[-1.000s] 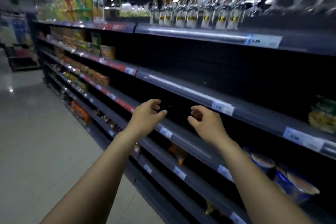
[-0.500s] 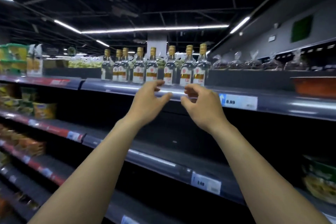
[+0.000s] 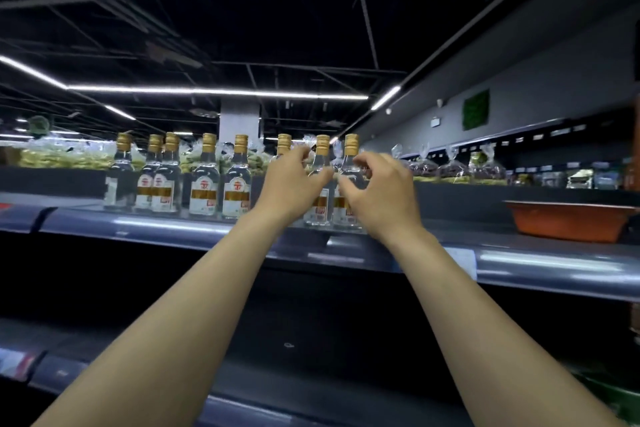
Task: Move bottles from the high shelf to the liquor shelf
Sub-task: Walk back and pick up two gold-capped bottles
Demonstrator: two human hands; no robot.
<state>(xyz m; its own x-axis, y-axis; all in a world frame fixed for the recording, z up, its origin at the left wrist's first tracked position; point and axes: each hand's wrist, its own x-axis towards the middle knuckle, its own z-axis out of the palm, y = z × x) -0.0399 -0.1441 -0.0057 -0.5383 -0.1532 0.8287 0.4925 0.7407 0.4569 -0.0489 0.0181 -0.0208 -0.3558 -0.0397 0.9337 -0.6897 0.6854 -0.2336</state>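
Both my forearms reach up and forward. My left hand point(image 3: 294, 184) and right hand point(image 3: 379, 198) are close together in front of the right end of the bottle row. The fingers of each are curved into a ready claw, and I see nothing held in either. How close they are to the glass I cannot tell from here.

Past them runs the grey lip of the high shelf point(image 3: 173, 225), with a white price tag point(image 3: 464, 262) by my right wrist. On the shelf stand the clear baijiu bottles point(image 3: 204, 184), gold-capped and upright. The two rightmost show between and behind my fingers: one bottle point(image 3: 322, 146) by my left thumb, the end bottle point(image 3: 350, 146) behind my right fingers. Further right is an orange basin point(image 3: 568, 218), and bagged goods point(image 3: 450, 166) lie behind.

I judge this to be the pick-up step, with no bottle lifted yet. Next I should close each hand round a bottle's body and lift straight up, clear of its neighbours. The liquor shelf I cannot pick out here.
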